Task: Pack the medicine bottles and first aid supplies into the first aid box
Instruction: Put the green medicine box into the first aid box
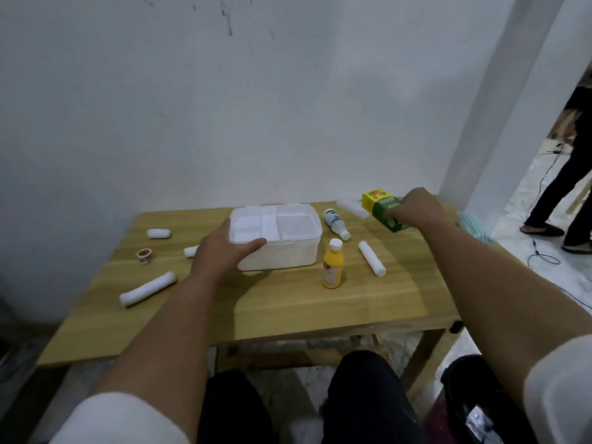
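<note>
- left hand (221,251) wrapped around the white box (277,240) mid-tabletop (288,309), thumb on its rim
- right hand (416,209) closed on a green-yellow carton (382,208), right of the box
- yellow bottle (333,267) upright just beside the box

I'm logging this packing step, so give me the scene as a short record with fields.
box: white first aid box, mid-table, contents not visible
left hand: left hand grips the box's near left corner
right hand: right hand holds a green and yellow carton above the table's far right
bottles: yellow bottle upright; white bottle lying down
rolls: white bandage rolls on both sides of the box
</note>
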### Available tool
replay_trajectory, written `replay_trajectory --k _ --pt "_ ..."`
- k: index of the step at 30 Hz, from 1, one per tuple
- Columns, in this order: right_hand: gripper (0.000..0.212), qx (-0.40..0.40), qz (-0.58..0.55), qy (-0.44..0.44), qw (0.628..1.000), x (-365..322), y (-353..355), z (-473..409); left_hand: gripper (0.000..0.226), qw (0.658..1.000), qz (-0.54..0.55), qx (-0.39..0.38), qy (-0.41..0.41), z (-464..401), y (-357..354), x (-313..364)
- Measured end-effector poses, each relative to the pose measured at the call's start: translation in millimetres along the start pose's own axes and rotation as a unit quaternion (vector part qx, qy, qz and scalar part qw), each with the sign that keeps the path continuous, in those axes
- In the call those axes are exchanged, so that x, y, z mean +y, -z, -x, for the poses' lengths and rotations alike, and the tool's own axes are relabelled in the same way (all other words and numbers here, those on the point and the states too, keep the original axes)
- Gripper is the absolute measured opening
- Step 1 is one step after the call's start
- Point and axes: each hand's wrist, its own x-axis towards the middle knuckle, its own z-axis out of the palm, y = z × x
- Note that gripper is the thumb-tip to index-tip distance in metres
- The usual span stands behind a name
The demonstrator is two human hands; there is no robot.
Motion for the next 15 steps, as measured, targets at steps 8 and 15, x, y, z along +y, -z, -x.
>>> replay_trajectory --k 8,15 --pt "0.055 -0.089 -0.013 0.188 0.978 -101 -10 0 0.095 1.000 0.010 0.009 0.004 -3 -2 -3" --pt "0.064 -0.180 0.131 0.242 0.944 -155 -25 8 0.098 1.000 0.022 0.013 0.001 -7 -5 -8"
